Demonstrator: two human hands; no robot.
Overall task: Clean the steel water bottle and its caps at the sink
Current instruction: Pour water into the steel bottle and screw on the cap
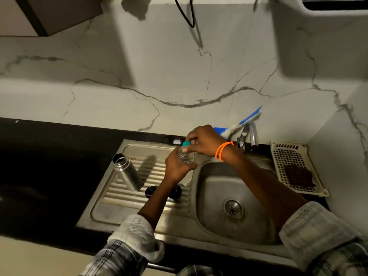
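The steel water bottle [127,172] stands open and upright on the ribbed drainboard [127,198] at the left of the sink. Two dark caps [150,191] [176,192] lie on the drainboard in front of it, partly hidden by my left forearm. My left hand [176,169] grips the body of a small clear plastic bottle [186,156] held above the drainboard's right end. My right hand [205,141] pinches that bottle's teal cap [186,144] from above.
The steel sink basin [235,198] with its drain lies at the right, the tap [248,136] behind it. A blue-handled bottle brush [242,124] leans on the wall. A cream perforated tray [294,166] holding a dark scrub pad sits at the far right. Black counter extends left.
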